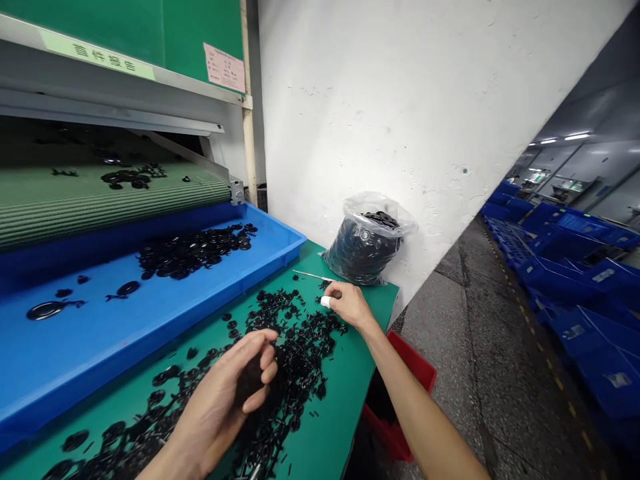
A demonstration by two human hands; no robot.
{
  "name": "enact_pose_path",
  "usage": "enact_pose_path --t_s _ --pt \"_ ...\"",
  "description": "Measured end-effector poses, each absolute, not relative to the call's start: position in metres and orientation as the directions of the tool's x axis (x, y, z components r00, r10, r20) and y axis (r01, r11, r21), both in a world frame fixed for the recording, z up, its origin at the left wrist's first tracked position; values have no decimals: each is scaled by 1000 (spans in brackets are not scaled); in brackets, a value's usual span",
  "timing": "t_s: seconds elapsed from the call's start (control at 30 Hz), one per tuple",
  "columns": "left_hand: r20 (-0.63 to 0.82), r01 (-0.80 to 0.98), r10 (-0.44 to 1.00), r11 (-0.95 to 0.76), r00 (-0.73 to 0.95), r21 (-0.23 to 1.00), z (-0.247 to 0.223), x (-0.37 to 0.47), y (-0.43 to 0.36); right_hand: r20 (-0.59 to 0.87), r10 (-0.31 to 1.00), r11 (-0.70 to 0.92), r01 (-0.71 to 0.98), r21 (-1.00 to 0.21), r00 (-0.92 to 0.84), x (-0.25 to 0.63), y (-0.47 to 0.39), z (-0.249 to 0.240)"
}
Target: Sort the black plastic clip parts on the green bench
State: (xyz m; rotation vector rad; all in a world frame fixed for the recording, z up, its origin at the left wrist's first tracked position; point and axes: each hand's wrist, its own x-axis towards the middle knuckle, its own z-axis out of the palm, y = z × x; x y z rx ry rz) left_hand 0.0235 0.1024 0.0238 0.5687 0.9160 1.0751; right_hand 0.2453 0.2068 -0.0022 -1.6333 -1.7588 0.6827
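So the black plastic parts (310, 340) are lying all over the green counter (343, 393), mostly in a messy spread around and between the two hands. The left hand (223, 383) is hanging over the near side of the pile, fingers loosely curled into a hollow; can't tell if anything's sitting inside it. The right hand (353, 305) is hovering at the far edge of the spread, thumb and finger bent in close, white wrap (325, 301) showing on one digit. A thin metal rod (313, 275) is lying just beside it, and I can't tell if it's being gripped.

Progress-wise, I'd say partway: the clear bag (345, 250) by the wall is looking well filled with black pieces, but loads are lying loose on the counter, a heap is waiting in the blue tray (100, 353), and a few are sitting on the green belt (60, 200).
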Motion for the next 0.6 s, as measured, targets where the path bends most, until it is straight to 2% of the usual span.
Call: enact_pose_path --t_s 0.1,0.2,0.37,0.47,0.6 --pt "-362 -359 910 413 204 837 23 25 103 74 989 130 523 -842 -126 235 188 4" --pt "-331 -246 919 378 212 893 22 27 101 8 972 97 372 -923 -234 218 167 10" --pt "-328 -169 912 374 247 912 22 28 100 8 952 77 211 -975 -307 192 137 16" --pt "-345 -177 909 389 234 904 22 26 101 46 941 115 191 -975 -334 187 125 16" --pt "-343 -161 912 382 225 910 22 24 100 53 934 162 288 -944 -354 188 117 16"
